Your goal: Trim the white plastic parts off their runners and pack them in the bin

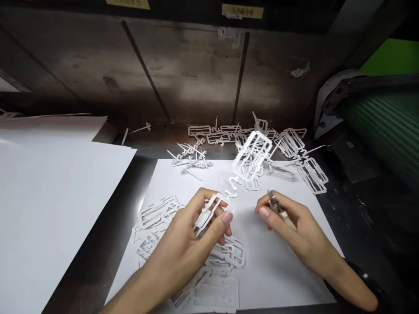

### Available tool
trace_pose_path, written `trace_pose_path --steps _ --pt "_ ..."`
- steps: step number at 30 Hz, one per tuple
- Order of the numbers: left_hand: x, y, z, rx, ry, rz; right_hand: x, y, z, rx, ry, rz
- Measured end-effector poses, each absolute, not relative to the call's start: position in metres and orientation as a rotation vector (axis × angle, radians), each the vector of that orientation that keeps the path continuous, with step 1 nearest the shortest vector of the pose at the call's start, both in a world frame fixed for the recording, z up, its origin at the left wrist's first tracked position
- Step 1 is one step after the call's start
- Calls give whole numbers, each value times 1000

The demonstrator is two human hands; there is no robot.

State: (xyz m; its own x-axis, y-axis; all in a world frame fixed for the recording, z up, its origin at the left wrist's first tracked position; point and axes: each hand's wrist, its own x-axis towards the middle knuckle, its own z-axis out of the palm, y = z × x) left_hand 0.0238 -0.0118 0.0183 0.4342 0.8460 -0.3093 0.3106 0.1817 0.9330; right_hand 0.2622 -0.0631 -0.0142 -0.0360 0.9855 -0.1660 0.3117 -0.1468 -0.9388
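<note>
My left hand (193, 240) pinches a white plastic moulded piece (252, 157) by one of its two rectangular frames. A curved, hook-like link joins the frames, and the far one sticks up and to the right. My right hand (288, 226) is closed around a small tool with a metal end and a pale handle (285, 218), whose kind I cannot make out. It is apart from the white piece. Beneath and beside my left hand, flat white plastic frames (229, 250) lie loosely piled on a white sheet (271, 279).
Small white pointed sprues (193, 157) lie in a heap at the sheet's far edge. More double-framed white pieces (291, 141) are strewn along the back. Large white sheets (49, 196) are stacked at the left. A metal wall (190, 74) rises behind; a green conveyor belt (382, 126) is at the right.
</note>
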Motion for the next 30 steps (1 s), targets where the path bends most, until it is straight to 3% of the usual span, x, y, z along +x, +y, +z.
trace_pose_path --steps 10,30 --pt "16 -7 20 1365 1024 333 252 -70 -18 -1707 -1610 1315" --pt "1 -4 16 1546 971 221 257 -69 -15 -1583 -1756 1443"
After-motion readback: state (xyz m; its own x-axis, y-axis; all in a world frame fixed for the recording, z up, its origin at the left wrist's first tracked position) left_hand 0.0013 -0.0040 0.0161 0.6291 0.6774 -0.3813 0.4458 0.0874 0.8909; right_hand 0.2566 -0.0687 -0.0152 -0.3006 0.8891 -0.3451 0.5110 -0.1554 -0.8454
